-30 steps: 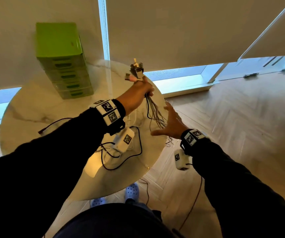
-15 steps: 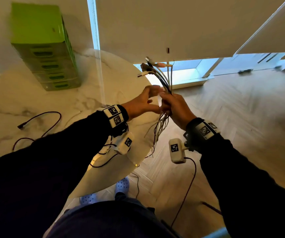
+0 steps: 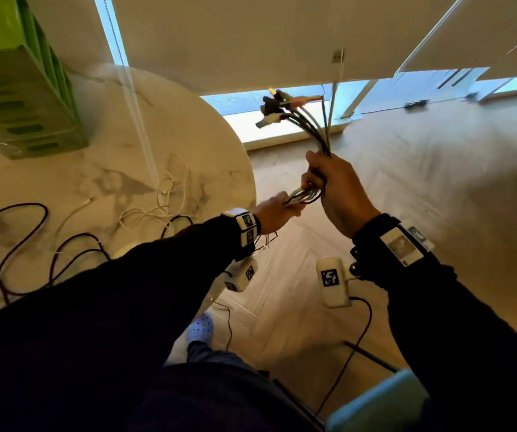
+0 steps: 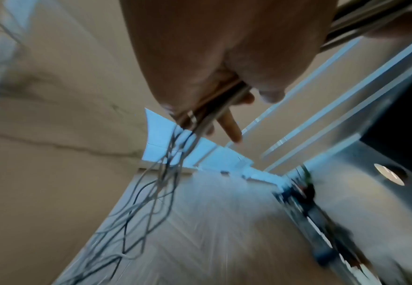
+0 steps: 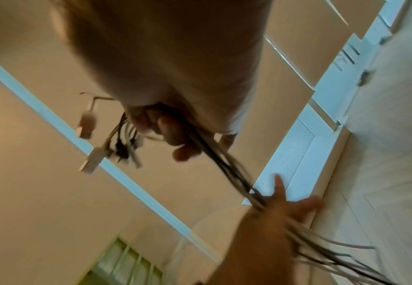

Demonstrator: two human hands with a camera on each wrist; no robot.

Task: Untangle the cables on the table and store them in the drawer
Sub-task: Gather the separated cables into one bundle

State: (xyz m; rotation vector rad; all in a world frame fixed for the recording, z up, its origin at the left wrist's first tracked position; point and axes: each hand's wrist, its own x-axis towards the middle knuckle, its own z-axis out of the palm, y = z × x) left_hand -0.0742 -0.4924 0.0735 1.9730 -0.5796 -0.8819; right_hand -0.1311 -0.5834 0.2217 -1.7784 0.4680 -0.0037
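A bundle of grey, white and black cables (image 3: pixel 317 132) is held upright over the floor, just right of the round marble table (image 3: pixel 213 145). Its plugs (image 3: pixel 274 109) fan out at the top. My right hand (image 3: pixel 313 182) grips the bundle in a fist near the top; the right wrist view shows the right hand (image 5: pixel 175 138) with the plugs (image 5: pixel 95 154) beyond it. My left hand (image 3: pixel 285 205) holds the same bundle just below. In the left wrist view the cables (image 4: pixel 166 173) run out of the left hand (image 4: pixel 224 108) and trail down, one finger (image 4: pixel 229 127) sticking out straight.
A green drawer unit (image 3: pixel 17 88) stands at the table's far left, its drawers pushed in. Loose white cables (image 3: pixel 160 198) and dark cables (image 3: pixel 17 244) lie spread on the tabletop. Below is wooden floor (image 3: pixel 406 182), with a window sill behind.
The right hand has taken the bundle near the plugs. The left hand has slid down the cables to below the right hand. Both hands now sit right of the table edge.
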